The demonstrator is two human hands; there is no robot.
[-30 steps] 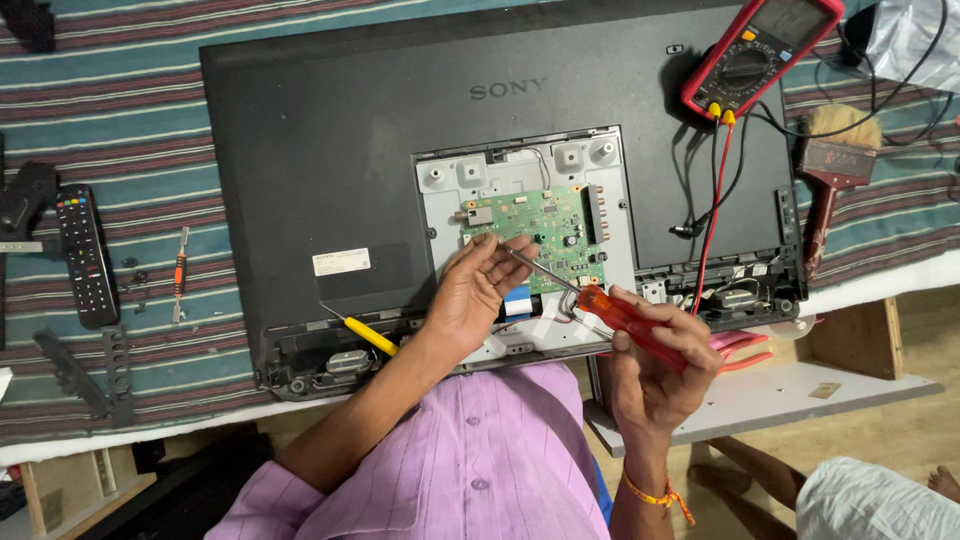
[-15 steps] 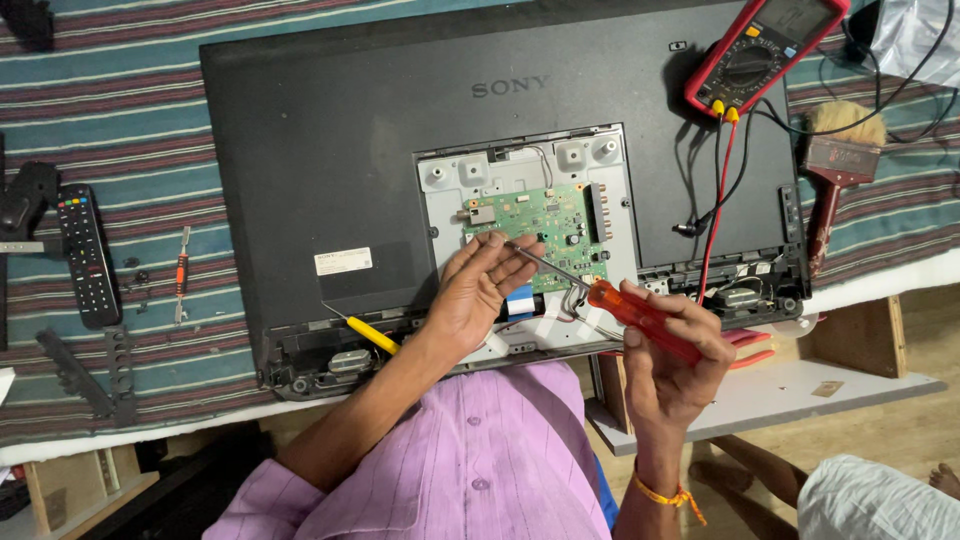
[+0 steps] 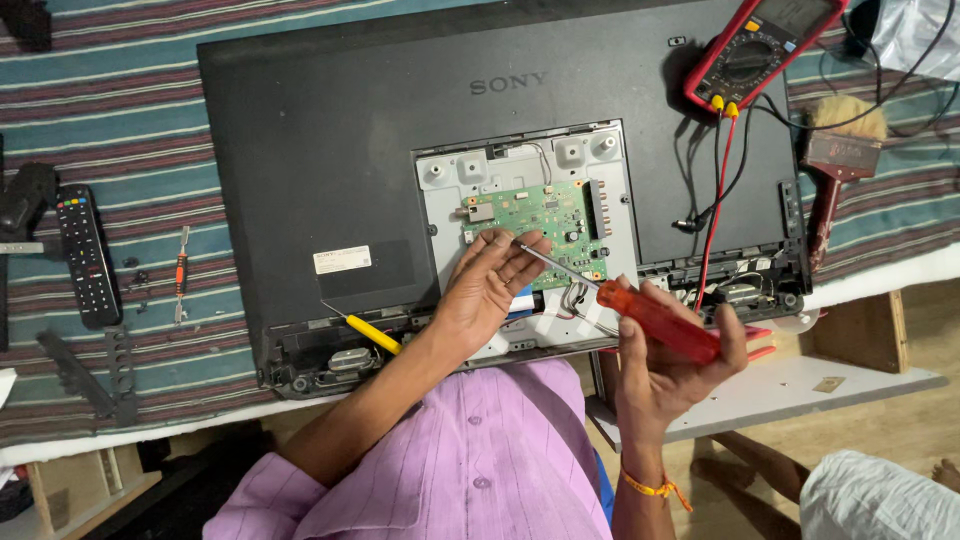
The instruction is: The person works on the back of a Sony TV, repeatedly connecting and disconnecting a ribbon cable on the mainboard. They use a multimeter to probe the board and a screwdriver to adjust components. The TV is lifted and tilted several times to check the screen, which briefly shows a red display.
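1. The right hand (image 3: 665, 365) is wrapped around the orange handle of a screwdriver (image 3: 655, 320), fingers closed on it.
2. The screwdriver's long axis runs from the handle at lower right up and left; its shaft crosses the metal plate (image 3: 440, 215) and the tip reaches the left hand's fingertips.
3. The left hand (image 3: 485, 290) rests over the lower edge of the green board (image 3: 545, 215), fingers bent together around the shaft near the tip; whether they pinch a screw there I cannot tell.
4. The board sits in the opened back of the TV (image 3: 330, 150), up and left of the handle grip, so the left hand is nearer to it.
5. A yellow-handled tool (image 3: 365, 330) lies just left of the left wrist; a multimeter (image 3: 750, 55) lies at upper right.
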